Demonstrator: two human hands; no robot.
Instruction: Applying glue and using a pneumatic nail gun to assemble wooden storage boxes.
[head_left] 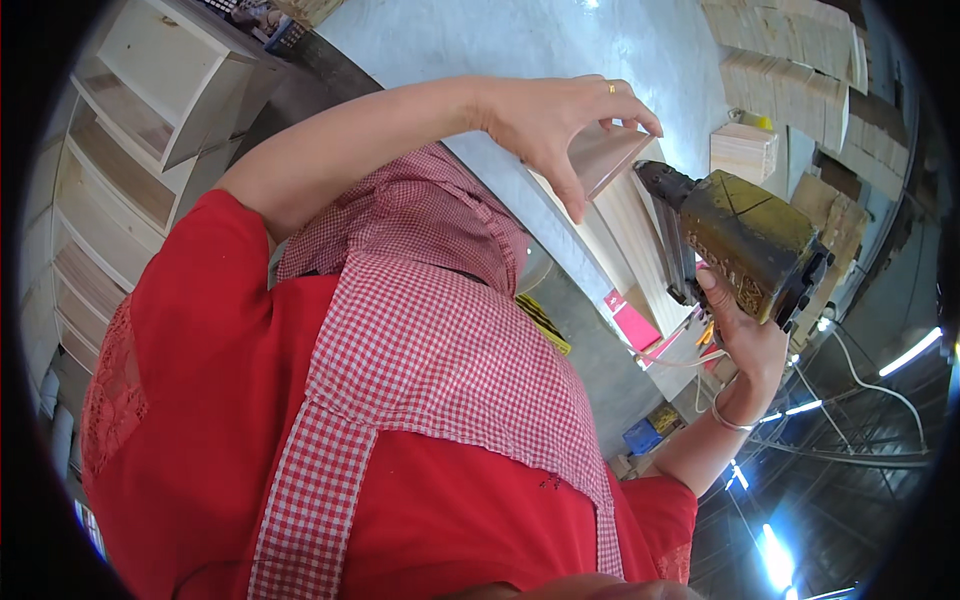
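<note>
My left hand [550, 125] reaches over from the left, with a ring on one finger. Thumb and fingers grip the two edges of a small wooden board [608, 160] at the end of a long, pale wooden piece [632, 225]. In my right hand [745, 335] is a worn, dark yellow nail gun [745, 235], held by its handle. Its black nose points at the corner beside the board, close to my left fingertips. Whether the nose touches the wood, I cannot tell.
The pieces lie on a pale blue-grey worktable [500, 50]. Stacked wooden boards [785, 90] line its far right, with a small wood block [745, 150] nearer. A pink card [633, 325] lies at the table edge. Pale open wooden boxes [150, 70] are stacked at left.
</note>
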